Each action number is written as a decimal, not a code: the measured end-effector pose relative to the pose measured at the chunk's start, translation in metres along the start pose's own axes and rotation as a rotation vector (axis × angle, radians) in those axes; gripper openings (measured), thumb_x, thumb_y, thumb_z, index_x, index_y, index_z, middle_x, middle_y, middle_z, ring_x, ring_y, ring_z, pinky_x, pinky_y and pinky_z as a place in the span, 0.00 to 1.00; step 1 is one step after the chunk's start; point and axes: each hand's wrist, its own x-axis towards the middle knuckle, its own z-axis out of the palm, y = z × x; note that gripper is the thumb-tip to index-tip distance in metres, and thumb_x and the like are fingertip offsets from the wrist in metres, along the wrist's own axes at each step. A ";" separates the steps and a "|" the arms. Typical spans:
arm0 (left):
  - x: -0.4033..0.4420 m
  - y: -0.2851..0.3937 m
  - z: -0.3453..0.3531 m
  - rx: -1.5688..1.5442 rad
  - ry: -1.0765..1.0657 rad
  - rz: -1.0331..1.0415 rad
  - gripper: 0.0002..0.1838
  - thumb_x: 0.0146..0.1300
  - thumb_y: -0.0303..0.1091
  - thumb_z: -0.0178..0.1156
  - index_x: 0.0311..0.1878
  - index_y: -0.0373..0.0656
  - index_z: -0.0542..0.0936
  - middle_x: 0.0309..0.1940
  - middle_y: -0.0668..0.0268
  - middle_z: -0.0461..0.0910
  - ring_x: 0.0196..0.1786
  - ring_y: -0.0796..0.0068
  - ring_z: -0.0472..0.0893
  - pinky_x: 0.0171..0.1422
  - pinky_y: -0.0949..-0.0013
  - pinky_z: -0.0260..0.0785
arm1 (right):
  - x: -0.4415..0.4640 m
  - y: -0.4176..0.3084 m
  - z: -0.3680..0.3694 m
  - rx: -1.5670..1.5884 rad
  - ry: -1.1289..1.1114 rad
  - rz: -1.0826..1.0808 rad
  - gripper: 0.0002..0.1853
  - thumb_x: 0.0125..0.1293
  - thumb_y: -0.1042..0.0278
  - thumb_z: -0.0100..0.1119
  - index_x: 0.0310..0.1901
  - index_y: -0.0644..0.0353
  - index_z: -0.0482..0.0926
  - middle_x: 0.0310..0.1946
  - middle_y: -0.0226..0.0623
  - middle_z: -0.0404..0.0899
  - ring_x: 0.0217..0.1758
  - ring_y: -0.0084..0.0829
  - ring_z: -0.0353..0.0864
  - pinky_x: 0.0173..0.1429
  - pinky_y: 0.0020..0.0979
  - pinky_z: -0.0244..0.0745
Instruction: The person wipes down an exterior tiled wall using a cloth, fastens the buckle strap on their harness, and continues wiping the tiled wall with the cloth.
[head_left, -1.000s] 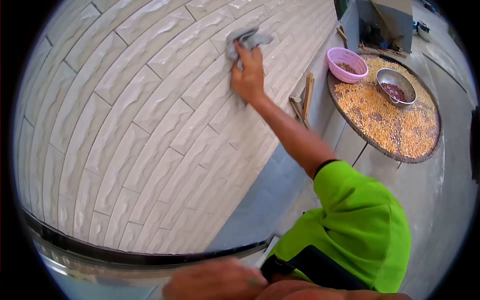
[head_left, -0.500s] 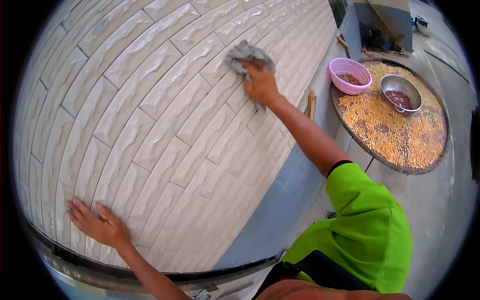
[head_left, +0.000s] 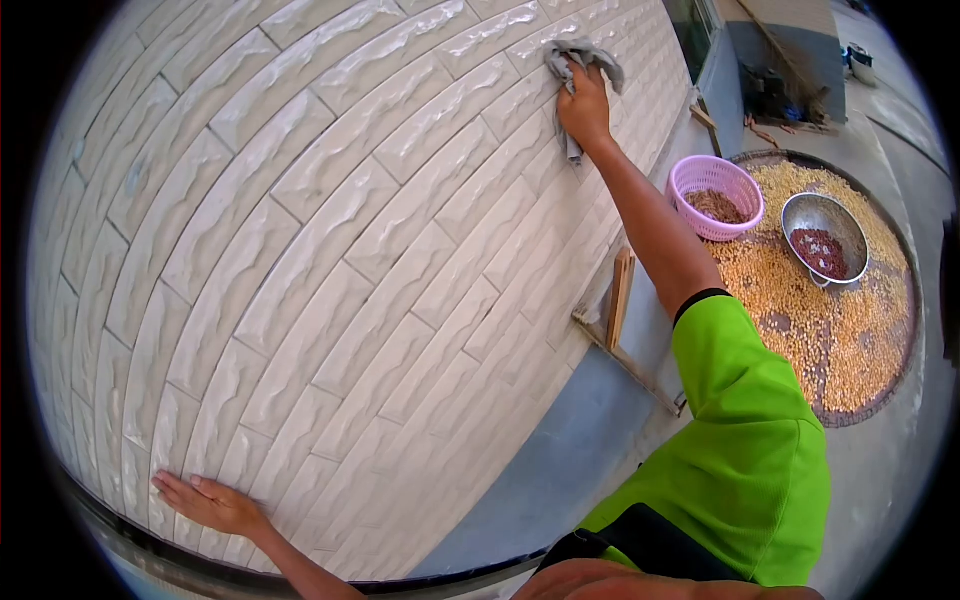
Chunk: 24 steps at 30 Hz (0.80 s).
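Note:
White tiles with a rough, glossy relief cover the wall (head_left: pixel 330 290) in front of me. My right hand (head_left: pixel 585 108) presses a crumpled grey cloth (head_left: pixel 603 66) against the tiles near the top, its fingers partly over the cloth and one end hanging below. Low on the left, my left hand (head_left: pixel 208 503) lies flat on the tiles, fingers stretched out, holding nothing. It is near the dark edge strip at the wall's lower side.
On the right, a round woven tray (head_left: pixel 890 402) bears yellow kernels, a pink basket (head_left: pixel 715 232) and a metal bowl (head_left: pixel 858 243) with dark red contents. A wooden frame (head_left: pixel 620 298) leans by the wall's blue-grey lower part (head_left: pixel 555 455).
My left hand has come up from the bottom edge onto the tiles and slid lower there. My right hand and the cloth have moved right and up in view. The camera's view has shifted.

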 end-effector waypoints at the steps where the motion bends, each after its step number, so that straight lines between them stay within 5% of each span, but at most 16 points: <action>1: 0.001 0.001 -0.001 -0.013 0.009 0.000 0.27 0.84 0.42 0.42 0.77 0.38 0.69 0.78 0.52 0.67 0.80 0.44 0.63 0.84 0.47 0.52 | 0.006 0.005 0.002 0.072 0.017 0.109 0.27 0.60 0.74 0.59 0.65 0.58 0.78 0.62 0.55 0.74 0.65 0.58 0.72 0.70 0.48 0.69; 4: 0.002 0.004 -0.001 -0.034 0.024 0.009 0.26 0.84 0.40 0.43 0.77 0.37 0.69 0.77 0.51 0.68 0.79 0.45 0.64 0.84 0.48 0.52 | 0.009 -0.017 0.006 0.151 0.091 0.210 0.26 0.61 0.75 0.57 0.63 0.62 0.80 0.56 0.56 0.75 0.60 0.57 0.74 0.65 0.49 0.70; 8: 0.001 0.006 -0.003 -0.041 0.007 -0.019 0.26 0.84 0.40 0.43 0.77 0.35 0.68 0.77 0.49 0.67 0.80 0.44 0.63 0.83 0.48 0.52 | -0.008 -0.085 -0.005 0.301 0.019 -0.078 0.24 0.61 0.79 0.59 0.61 0.61 0.81 0.54 0.52 0.79 0.57 0.53 0.78 0.64 0.40 0.72; 13: 0.002 0.010 -0.008 -0.031 -0.011 -0.019 0.26 0.83 0.38 0.42 0.76 0.35 0.69 0.77 0.49 0.67 0.79 0.44 0.63 0.83 0.48 0.52 | -0.035 -0.170 -0.024 0.513 -0.200 -0.345 0.22 0.56 0.74 0.72 0.55 0.56 0.85 0.52 0.46 0.80 0.61 0.52 0.75 0.67 0.47 0.69; 16: 0.005 0.012 -0.013 -0.015 -0.020 -0.029 0.26 0.83 0.37 0.42 0.77 0.35 0.68 0.78 0.50 0.66 0.80 0.44 0.62 0.83 0.48 0.51 | -0.029 -0.184 -0.019 0.488 -0.087 -0.588 0.21 0.55 0.72 0.72 0.53 0.54 0.85 0.54 0.48 0.79 0.61 0.53 0.75 0.64 0.49 0.70; 20: 0.006 0.015 -0.014 -0.019 -0.050 -0.032 0.27 0.83 0.37 0.42 0.78 0.35 0.66 0.79 0.50 0.65 0.81 0.46 0.61 0.84 0.49 0.49 | 0.019 -0.146 -0.002 0.429 -0.115 -0.549 0.19 0.54 0.73 0.72 0.50 0.62 0.84 0.56 0.50 0.80 0.60 0.52 0.77 0.64 0.47 0.73; 24: 0.007 0.018 -0.017 -0.023 -0.047 -0.042 0.27 0.82 0.37 0.42 0.78 0.35 0.66 0.78 0.51 0.65 0.81 0.46 0.61 0.84 0.50 0.49 | 0.077 -0.090 0.027 0.198 0.068 -0.357 0.19 0.63 0.70 0.68 0.57 0.54 0.85 0.54 0.50 0.81 0.55 0.52 0.80 0.61 0.45 0.78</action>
